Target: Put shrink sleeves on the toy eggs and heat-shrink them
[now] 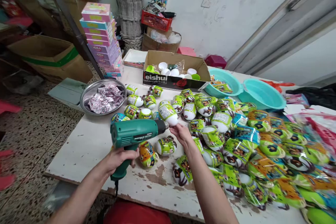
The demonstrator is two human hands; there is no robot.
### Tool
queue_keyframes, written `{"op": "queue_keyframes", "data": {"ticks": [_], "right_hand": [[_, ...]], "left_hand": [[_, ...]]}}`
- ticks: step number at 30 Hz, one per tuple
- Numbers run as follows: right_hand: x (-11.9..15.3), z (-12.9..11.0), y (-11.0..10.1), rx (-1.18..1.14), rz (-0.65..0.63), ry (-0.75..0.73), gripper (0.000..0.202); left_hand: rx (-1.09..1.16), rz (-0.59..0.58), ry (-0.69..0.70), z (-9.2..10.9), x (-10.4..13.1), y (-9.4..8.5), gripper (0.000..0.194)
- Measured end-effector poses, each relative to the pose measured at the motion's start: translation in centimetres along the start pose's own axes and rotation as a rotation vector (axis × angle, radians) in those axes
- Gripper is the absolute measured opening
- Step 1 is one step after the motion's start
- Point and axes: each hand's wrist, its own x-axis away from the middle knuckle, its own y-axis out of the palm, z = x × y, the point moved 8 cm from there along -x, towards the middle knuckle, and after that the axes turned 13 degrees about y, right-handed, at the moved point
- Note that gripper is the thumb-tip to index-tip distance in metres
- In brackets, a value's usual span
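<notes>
Left of centre, the left hand (pixel 121 159)'s grip is clamped on the green heat gun (pixel 135 133), seemingly to aim its nozzle (pixel 166 125) at the wrapped egg (pixel 167 111) mid-frame, whose white end the right hand (pixel 183 134) touches, its closure impossible to tell.

A packing workshop, by my feed
From here I see a scuffed white worktable (pixel 84 150), shiny-wrapped eggs (pixel 237 148) crowding its right edge; a heat gun (pixel 136 131) held above it; an opened carton (pixel 172 83) of cup-shaped pieces (pixel 162 65) by the far edge; boxes (pixel 101 38) stacked beyond the far left corner; speckled floor (pixel 26 129).
</notes>
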Motion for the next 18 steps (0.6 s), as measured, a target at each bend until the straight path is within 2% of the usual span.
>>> {"op": "queue_keyframes", "data": {"ticks": [2, 3, 6, 8, 11, 14, 16, 18], "right_hand": [[-1.5, -2.6, 0.9, 0.094, 0.044, -0.082, 0.028], [-2.1, -4.3, 0.8, 0.201, 0.129, -0.152, 0.033], [-3.3, -9.7, -0.8, 0.548, 0.51, -0.341, 0.046], [-4.7, -12.2, -1.9, 0.641, 0.663, -0.357, 0.052], [-8.0, -13.8, -2.1, 0.754, 0.711, -0.282, 0.061], [-10.7, -14.1, -1.6, 1.069, 0.774, -0.168, 0.072], [-11.5, -14.2, -1.3, 1.274, 0.771, -0.138, 0.074], [-11.6, -14.4, -1.4, 1.361, 0.73, -0.159, 0.073]], "left_hand": [[-0.014, 0.046, 0.056, 0.9, -0.7, 0.0, 0.016], [-0.034, 0.072, 0.076, 1.3, -1.0, -0.2, 0.015], [-0.087, 0.126, 0.067, 1.1, -1.7, -1.0, 0.016], [-0.1, 0.15, 0.039, 0.2, -1.7, -1.7, 0.017], [-0.108, 0.194, 0.019, -1.3, -1.0, -2.7, 0.018], [-0.147, 0.223, 0.023, -1.9, -0.3, -3.1, 0.018], [-0.171, 0.23, 0.018, -2.0, 0.1, -3.1, 0.018], [-0.189, 0.231, 0.012, -2.0, 0.4, -3.0, 0.018]]}}
